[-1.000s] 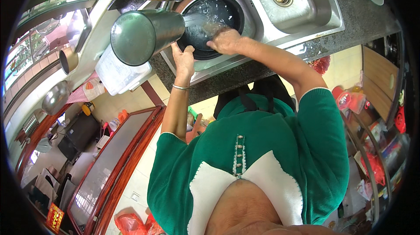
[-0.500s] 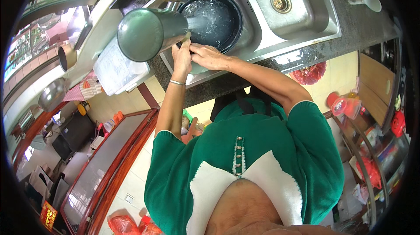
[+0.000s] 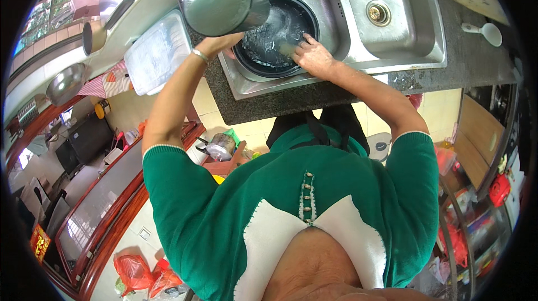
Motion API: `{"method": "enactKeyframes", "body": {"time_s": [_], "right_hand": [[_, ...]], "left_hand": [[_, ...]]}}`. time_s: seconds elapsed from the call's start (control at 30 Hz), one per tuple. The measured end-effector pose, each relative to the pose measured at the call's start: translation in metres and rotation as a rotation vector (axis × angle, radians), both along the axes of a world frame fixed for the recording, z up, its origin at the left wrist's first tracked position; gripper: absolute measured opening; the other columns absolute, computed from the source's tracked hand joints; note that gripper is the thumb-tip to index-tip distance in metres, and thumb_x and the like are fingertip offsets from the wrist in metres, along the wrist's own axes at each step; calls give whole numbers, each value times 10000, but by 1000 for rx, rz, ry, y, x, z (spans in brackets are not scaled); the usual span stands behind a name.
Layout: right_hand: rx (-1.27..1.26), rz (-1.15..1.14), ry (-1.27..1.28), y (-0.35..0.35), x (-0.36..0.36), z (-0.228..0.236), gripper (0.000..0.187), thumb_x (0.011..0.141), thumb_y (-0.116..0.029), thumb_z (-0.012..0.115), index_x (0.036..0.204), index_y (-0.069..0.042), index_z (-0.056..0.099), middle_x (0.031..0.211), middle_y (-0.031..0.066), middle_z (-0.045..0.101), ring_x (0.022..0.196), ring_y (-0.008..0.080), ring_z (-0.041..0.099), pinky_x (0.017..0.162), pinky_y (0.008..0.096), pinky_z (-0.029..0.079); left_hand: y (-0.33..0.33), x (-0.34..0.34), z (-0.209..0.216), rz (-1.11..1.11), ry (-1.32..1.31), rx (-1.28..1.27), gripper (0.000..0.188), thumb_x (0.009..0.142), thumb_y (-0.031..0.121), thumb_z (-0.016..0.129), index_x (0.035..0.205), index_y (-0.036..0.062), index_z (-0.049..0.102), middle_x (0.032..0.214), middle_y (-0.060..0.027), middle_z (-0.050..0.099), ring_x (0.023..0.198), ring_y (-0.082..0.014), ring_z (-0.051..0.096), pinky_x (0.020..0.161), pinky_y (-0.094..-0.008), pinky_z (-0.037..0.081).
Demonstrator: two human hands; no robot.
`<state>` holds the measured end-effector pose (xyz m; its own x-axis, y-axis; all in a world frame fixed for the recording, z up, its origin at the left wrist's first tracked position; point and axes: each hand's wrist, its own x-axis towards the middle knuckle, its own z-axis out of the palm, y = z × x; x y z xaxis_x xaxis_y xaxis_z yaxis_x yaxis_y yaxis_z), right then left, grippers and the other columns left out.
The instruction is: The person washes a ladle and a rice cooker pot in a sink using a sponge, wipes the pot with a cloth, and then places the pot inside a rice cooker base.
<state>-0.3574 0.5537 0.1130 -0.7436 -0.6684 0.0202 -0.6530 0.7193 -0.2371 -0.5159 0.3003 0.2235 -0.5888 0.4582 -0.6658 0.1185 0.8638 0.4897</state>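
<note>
A round black basin (image 3: 314, 25) of rippling water sits in the left bowl of the steel sink. My right hand (image 3: 315, 59) reaches over its near right rim, fingers curled. A blurred yellowish thing shows at the fingertips over the water; its kind I cannot make out. At the basin's left side is my left hand (image 3: 223, 44), a bracelet on the wrist. Most of its fingers are hidden behind a big grey-green cylinder (image 3: 218, 3), so its grip does not show. That cylinder stands above the basin's left part.
The right sink bowl (image 3: 370, 40) has a brass-coloured drain. A white scoop (image 3: 491, 34) lies on the dark stone counter (image 3: 269, 106), near a round board (image 3: 479, 3). Left of the sink is a translucent white plastic box (image 3: 159, 51). Red plastic bags (image 3: 133, 273) lie on the floor.
My hands, together at the basin's near left rim before, are now apart. The right moved right over the water; the left went up and left behind the cylinder. The whole view shifted.
</note>
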Motion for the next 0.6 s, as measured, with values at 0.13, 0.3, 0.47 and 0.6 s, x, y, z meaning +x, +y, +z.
{"method": "enactKeyframes", "body": {"time_s": [0.13, 0.3, 0.47, 0.6], "right_hand": [[-82, 31, 15, -7, 0, -2, 140, 802, -121, 599, 910, -80, 678, 948, 67, 674, 953, 216, 653, 996, 414, 441], [-81, -37, -222, -15, -4, 7, 154, 770, -120, 643, 918, -76, 653, 893, 83, 700, 903, 242, 682, 808, 374, 521], [-183, -176, -228, -28, -6, 4, 132, 757, -125, 659, 867, -53, 658, 814, 116, 705, 823, 285, 700, 733, 401, 545], [-321, -289, -227, -48, -15, 6, 129, 762, -127, 647, 861, -45, 656, 807, 155, 701, 805, 314, 698, 712, 425, 551]], "left_hand": [[-20, -25, -16, -132, 140, 19, 435, 985, 409, 486, 1288, 107, 566, 1218, -85, 607, 1125, -204, 577, 1007, -354, 457], [29, 43, -48, 560, 215, 145, 432, 853, 265, 605, 1194, 1, 577, 1147, -178, 641, 1021, -281, 635, 797, -415, 543], [51, 119, -114, 1379, -479, 666, 716, 843, 186, 630, 1410, 51, 214, 1178, -207, 525, 925, -330, 645, 698, -495, 594], [82, 140, -154, 1614, -212, 798, 283, 887, 157, 570, 1128, 29, 497, 862, -46, 579, 803, -185, 609, 656, -374, 529]]}}
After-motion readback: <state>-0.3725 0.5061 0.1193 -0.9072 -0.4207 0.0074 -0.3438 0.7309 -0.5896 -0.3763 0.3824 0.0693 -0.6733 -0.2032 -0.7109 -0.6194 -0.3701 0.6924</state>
